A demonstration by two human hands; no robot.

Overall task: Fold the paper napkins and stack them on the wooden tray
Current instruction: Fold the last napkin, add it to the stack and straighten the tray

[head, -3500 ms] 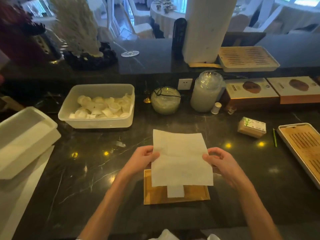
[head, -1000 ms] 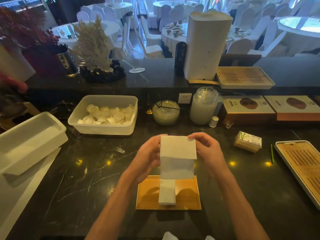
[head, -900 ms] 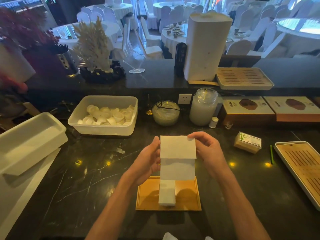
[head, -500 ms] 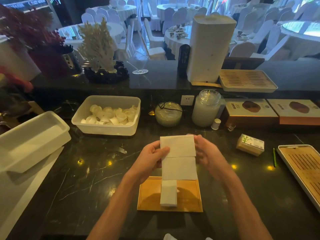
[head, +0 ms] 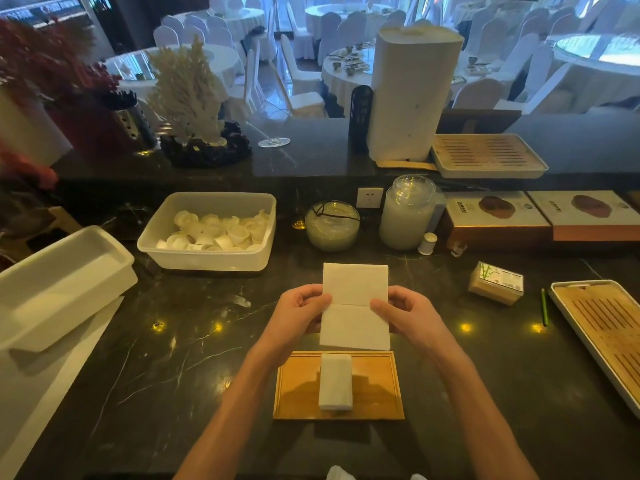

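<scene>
Fingers hidden behind the napkin (head: pixel 355 306), my left hand (head: pixel 298 315) and right hand (head: pixel 405 317) pinching its sides above the wooden tray (head: pixel 375 386), folded stack (head: pixel 335 382) on it, tub (head: pixel 207 262) at ten o'clock holding white cups (head: pixel 214 233).

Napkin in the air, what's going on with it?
A person is folding a paper napkin, holding it up above the dark counter. The left hand pinches its left edge and the right hand pinches its right edge, and a crease runs across its middle. Below it, one folded napkin already lies on the wooden tray. The held one is not on the tray yet.
</scene>
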